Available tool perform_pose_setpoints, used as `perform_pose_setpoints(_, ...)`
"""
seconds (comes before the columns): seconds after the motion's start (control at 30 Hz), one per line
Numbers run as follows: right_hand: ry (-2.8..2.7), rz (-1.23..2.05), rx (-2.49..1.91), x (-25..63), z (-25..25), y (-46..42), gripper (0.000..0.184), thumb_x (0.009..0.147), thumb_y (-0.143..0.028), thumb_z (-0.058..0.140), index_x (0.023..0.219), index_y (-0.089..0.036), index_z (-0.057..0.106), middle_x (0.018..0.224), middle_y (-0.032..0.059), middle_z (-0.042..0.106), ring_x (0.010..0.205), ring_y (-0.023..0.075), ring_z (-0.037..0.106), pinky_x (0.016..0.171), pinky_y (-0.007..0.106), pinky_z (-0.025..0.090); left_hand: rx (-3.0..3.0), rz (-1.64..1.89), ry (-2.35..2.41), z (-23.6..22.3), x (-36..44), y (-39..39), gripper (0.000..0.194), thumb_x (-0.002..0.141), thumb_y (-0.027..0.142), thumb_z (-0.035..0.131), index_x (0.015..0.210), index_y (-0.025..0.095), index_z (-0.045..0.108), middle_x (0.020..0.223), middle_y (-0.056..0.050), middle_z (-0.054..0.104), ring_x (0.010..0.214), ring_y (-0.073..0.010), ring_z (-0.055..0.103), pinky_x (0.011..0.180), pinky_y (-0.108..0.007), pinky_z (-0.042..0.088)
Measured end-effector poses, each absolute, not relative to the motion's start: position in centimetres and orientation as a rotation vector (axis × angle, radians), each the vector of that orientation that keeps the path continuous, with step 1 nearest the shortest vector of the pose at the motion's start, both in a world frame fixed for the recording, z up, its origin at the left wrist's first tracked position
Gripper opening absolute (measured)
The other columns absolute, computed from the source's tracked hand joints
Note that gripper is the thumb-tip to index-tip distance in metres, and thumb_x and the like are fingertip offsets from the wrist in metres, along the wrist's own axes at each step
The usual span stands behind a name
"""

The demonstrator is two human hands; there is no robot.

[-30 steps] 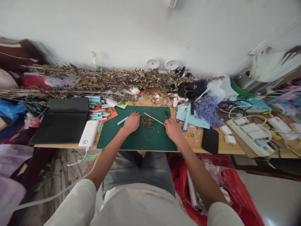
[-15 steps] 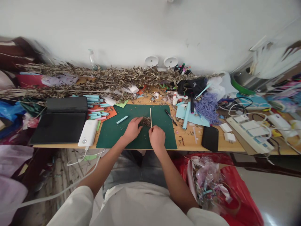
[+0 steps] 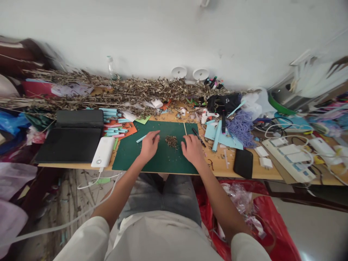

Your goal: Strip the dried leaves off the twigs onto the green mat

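Observation:
A green cutting mat (image 3: 130, 159) lies on the wooden desk in front of me. A small heap of dried plant crumbs (image 3: 171, 141) sits at its middle, between my hands. My left hand (image 3: 149, 145) rests on the mat left of the heap with its fingers stretched out, next to a short light-blue paper roll (image 3: 141, 139). My right hand (image 3: 191, 148) rests right of the heap, its fingers closed on a thin wooden stick (image 3: 185, 129) that points away from me.
A black pen (image 3: 198, 136) lies by the mat's right edge. A white power bank (image 3: 102, 152) and black case (image 3: 72, 139) are to the left, with dried branches (image 3: 122, 90) along the wall. To the right are a black phone (image 3: 243, 162) and power strip (image 3: 288, 159); a red bag (image 3: 272, 232) sits below.
My right hand swung the stick from slanting left to pointing straight away, dipped toward me, then moved back right of the heap. My left hand slid slightly left, off the heap.

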State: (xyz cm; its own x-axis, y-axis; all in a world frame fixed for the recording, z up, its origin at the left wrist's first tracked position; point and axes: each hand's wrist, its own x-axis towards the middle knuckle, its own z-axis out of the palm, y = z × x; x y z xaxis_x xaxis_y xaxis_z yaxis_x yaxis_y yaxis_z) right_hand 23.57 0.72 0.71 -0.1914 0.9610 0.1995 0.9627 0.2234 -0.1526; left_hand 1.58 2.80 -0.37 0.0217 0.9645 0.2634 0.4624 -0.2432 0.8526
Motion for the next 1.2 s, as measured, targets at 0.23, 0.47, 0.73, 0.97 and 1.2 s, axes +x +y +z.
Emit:
perform_pose_setpoints(0.23,-2.751,0.026,-1.467,19.7,1.0,4.3,0.053,0.089,-0.060,0.041,0.131,-0.027,0.044,0.124,0.0142,0.048,0.109,0.0286,0.045,0.081,0.033,0.038,1.594,1.272,1.443,0.8,0.7,0.6,0.040,0.094,0.040,0.041,0.123,0.019,0.059,0.107,-0.009,0.066,0.076,-0.0154,0.063,0.072,-0.028,0.051)
perform_pose_setpoints(0.47,-2.809,0.089,-1.502,18.6,-0.3,7.5,0.029,0.099,-0.032,0.030,0.107,-0.018,0.055,0.099,0.0105,0.059,0.078,0.0182,0.057,0.064,0.026,0.034,1.342,1.289,1.340,0.3,0.8,0.0,0.032,0.088,0.039,0.053,0.109,0.019,0.068,0.097,-0.007,0.070,0.069,-0.0134,0.061,0.066,-0.024,0.049)
perform_pose_setpoints(0.73,-2.318,0.135,-1.462,18.7,2.4,5.7,0.036,0.100,-0.032,0.024,0.098,-0.017,0.056,0.091,0.0071,0.060,0.081,0.0168,0.053,0.070,0.026,0.034,0.277,1.027,0.835,1.5,5.4,3.7,0.035,0.090,0.039,0.040,0.086,0.013,0.064,0.074,-0.009,0.067,0.068,-0.0185,0.065,0.072,-0.035,0.053)
perform_pose_setpoints(0.97,-2.460,-0.133,-1.439,17.7,3.9,3.2,0.037,0.097,-0.032,0.031,0.091,-0.016,0.064,0.100,0.0114,0.060,0.099,0.0262,0.046,0.088,0.041,0.032,0.064,0.925,0.618,1.1,8.2,5.4,0.019,0.086,0.025,0.046,0.079,0.015,0.061,0.072,-0.003,0.065,0.077,-0.0161,0.066,0.077,-0.029,0.053)
perform_pose_setpoints(1.2,-2.230,0.227,-1.342,17.6,3.9,3.7,0.035,0.091,-0.045,0.044,0.100,-0.018,0.064,0.109,0.0111,0.060,0.106,0.0252,0.048,0.093,0.039,0.037,0.039,1.054,0.657,0.6,7.6,5.1,0.022,0.087,0.026,0.046,0.073,0.015,0.059,0.066,-0.002,0.062,0.064,-0.0121,0.061,0.064,-0.023,0.052)
